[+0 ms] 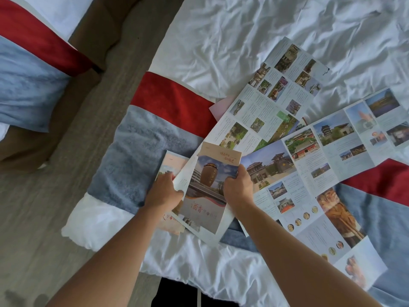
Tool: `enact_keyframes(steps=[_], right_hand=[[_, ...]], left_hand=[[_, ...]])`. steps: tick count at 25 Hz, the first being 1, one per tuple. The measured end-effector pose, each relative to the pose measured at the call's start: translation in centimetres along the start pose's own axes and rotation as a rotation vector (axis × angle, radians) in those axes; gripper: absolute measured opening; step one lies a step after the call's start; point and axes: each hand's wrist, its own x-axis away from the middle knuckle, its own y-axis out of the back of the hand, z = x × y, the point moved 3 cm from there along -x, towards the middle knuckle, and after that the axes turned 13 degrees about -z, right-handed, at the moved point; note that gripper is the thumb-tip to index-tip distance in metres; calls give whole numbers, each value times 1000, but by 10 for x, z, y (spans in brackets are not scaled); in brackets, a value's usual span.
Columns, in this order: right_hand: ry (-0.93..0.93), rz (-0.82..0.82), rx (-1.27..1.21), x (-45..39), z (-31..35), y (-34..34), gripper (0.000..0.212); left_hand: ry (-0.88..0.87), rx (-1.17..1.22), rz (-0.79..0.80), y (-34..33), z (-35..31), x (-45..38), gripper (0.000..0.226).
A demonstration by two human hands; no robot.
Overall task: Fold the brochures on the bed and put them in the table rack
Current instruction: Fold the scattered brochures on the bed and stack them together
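Observation:
A folded brochure (207, 185) with a brown jar on its cover lies near the bed's corner. My right hand (238, 188) grips its right edge and my left hand (164, 191) holds its left edge. Under my left hand lies a second folded brochure (171, 162) with a pink cover. A white unfolded sheet shows beneath the jar brochure. Several unfolded brochures are spread on the bed to the right: one (272, 96) with small garden photos, one (345, 138) with temple photos, one (327, 227) with food photos. No table rack is in view.
The bed has a white duvet (243, 41) and a red and grey-blue runner (141, 138) across its foot. A grey carpet aisle (73, 134) separates it from a second bed (28, 69) at the left.

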Motion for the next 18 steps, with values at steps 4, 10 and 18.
enact_keyframes(steps=[4, 10, 18], right_hand=[[-3, 36, 8, 4, -4, -11, 44], [35, 27, 41, 6, -25, -15, 41], [53, 71, -90, 15, -47, -8, 48]], left_hand=[[65, 217, 122, -9, -9, 6, 33], [110, 406, 247, -33, -14, 26, 43], [124, 400, 37, -33, -18, 53, 18]])
